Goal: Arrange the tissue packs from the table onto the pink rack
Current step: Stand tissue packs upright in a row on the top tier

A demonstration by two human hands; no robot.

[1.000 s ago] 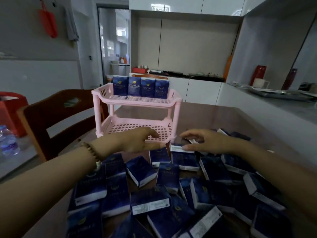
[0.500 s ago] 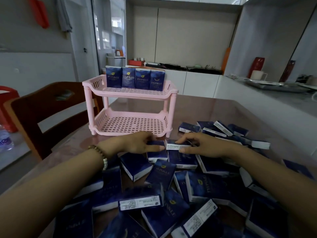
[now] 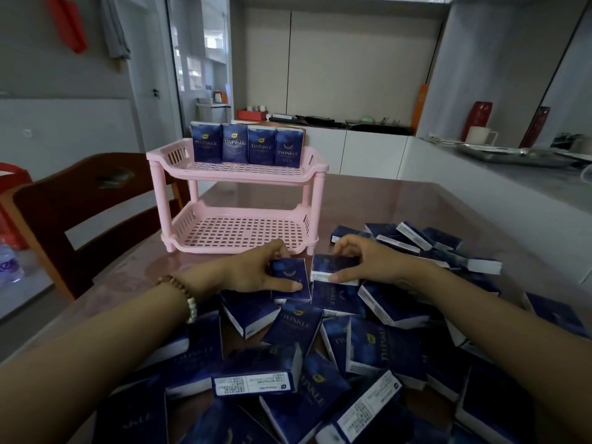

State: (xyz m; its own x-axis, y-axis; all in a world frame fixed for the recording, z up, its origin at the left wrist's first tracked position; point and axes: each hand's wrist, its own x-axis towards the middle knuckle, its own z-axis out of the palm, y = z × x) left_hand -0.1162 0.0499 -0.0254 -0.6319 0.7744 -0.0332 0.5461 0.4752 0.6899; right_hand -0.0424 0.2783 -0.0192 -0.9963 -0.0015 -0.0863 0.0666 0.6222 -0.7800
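A pink two-tier rack (image 3: 315, 161) stands on the brown table (image 3: 384, 200). Several dark blue tissue packs (image 3: 246, 148) stand upright in a row at the back of its top tier; the bottom tier holds nothing. A heap of blue tissue packs (image 3: 298, 322) covers the table in front of me. My left hand (image 3: 253, 269) grips one blue pack (image 3: 290, 274) just in front of the rack. My right hand (image 3: 365, 262) grips another pack (image 3: 333, 267) beside it, white barcode edge toward me.
A brown wooden chair (image 3: 80, 200) stands at the table's left side. A grey counter (image 3: 512, 168) with a white mug (image 3: 479, 135) and red vases runs along the right. A water bottle (image 3: 9, 264) sits low at the left edge.
Both hands dropped from beside the rack's bottom tier onto the heap, and each closed its fingers around a pack. The camera came closer to the table.
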